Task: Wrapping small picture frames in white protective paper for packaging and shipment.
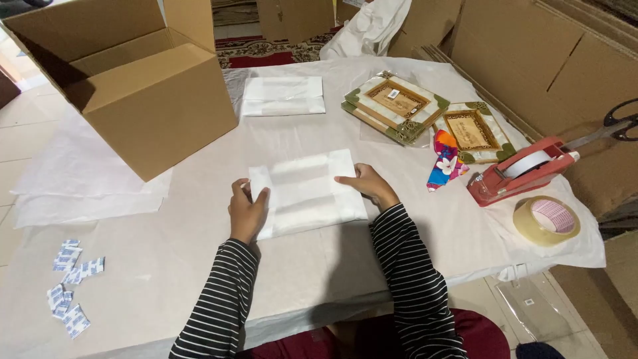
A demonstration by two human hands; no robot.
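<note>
A flat package wrapped in white paper (pixel 306 193) lies in front of me on the paper-covered table (pixel 173 259). My left hand (pixel 247 211) presses on its left edge, fingers curled over the folded flap. My right hand (pixel 367 184) rests on its right edge with the fingers bent onto the paper. Both arms wear black-and-white striped sleeves. A second wrapped white package (pixel 283 96) lies farther back on the table.
An open cardboard box (pixel 133 86) stands at the back left. Stacked decorated picture frames (pixel 395 106) and one more frame (pixel 473 131) lie to the right, beside a colourful cloth (pixel 444 161), a red tape dispenser (pixel 522 171) and a tape roll (pixel 546 221). Small blue-white packets (pixel 70 286) lie at the left.
</note>
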